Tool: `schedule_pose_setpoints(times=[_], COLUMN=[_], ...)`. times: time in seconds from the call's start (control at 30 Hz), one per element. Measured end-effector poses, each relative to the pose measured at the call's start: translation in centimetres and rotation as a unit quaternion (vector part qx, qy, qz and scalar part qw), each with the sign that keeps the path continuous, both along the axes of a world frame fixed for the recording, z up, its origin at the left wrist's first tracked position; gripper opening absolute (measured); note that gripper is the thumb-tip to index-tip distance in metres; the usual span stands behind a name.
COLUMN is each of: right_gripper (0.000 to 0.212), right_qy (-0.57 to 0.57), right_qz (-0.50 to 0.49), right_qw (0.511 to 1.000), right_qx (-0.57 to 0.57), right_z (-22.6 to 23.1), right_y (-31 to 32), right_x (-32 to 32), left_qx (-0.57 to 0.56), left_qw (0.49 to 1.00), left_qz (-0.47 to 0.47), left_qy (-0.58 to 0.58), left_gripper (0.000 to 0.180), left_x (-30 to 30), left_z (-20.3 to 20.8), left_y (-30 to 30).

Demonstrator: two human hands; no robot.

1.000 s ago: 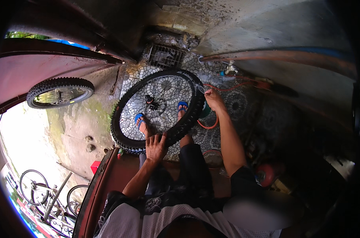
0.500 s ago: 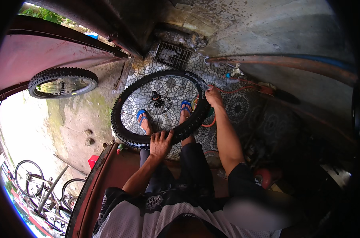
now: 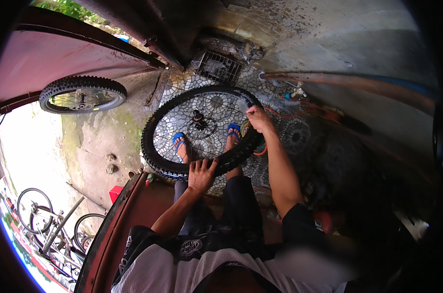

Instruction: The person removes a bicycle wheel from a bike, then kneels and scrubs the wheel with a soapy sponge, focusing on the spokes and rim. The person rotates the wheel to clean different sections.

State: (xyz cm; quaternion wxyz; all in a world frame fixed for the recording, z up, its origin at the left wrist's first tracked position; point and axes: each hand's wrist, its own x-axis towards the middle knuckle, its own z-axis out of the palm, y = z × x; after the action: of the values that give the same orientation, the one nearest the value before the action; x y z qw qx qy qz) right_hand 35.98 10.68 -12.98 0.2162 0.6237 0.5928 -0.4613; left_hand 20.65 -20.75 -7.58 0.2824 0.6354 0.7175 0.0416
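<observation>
A bicycle wheel with a knobby black tyre, thin spokes and a hub with a disc rotor is tilted in front of my legs. My left hand grips the tyre on its near side, fingers over the tread. On the wheel's right side, my right hand is closed at the tyre. A pale blur shows by its fingertips; what it holds I cannot make out. An orange hose runs on the floor to the right of that hand.
My feet in blue flip-flops stand on a pebble-mosaic floor. Beyond the wheel lies a floor grate. A tap is by the right wall. Another wheel leans at the left. Bicycles stand at lower left.
My right hand has slid slightly toward me along the tyre. My left hand keeps its grip on the near side. The whole view has shifted a little.
</observation>
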Motion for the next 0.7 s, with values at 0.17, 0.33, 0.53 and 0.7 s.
schedule_pose_setpoints(times=[0.17, 0.33, 0.53, 0.7], right_gripper=[0.031, 0.035, 0.03, 0.024], right_qy=[0.099, 0.142, 0.256, 0.32], right_qz=[0.068, 0.061, 0.148, 0.156], right_qw=[0.992, 0.98, 0.927, 0.888], right_qx=[-0.037, -0.122, -0.232, -0.29], right_z=[2.9, 4.1, 6.5, 8.9], right_y=[-1.6, -2.7, -4.2, -4.6], right_x=[-5.4, -8.2, -9.8, -10.2], left_qx=[-0.021, -0.004, 0.003, 0.035], left_qw=[1.0, 1.0, 1.0, 0.999], left_qz=[-0.003, 0.001, -0.016, -0.019], left_qy=[-0.008, -0.016, -0.008, -0.002], left_gripper=[0.06, 0.059, 0.056, 0.07], left_x=[-0.3, -0.7, -1.6, -2.6], left_z=[0.7, 1.3, 1.6, 2.0], left_y=[1.0, 2.3, 3.4, 4.2])
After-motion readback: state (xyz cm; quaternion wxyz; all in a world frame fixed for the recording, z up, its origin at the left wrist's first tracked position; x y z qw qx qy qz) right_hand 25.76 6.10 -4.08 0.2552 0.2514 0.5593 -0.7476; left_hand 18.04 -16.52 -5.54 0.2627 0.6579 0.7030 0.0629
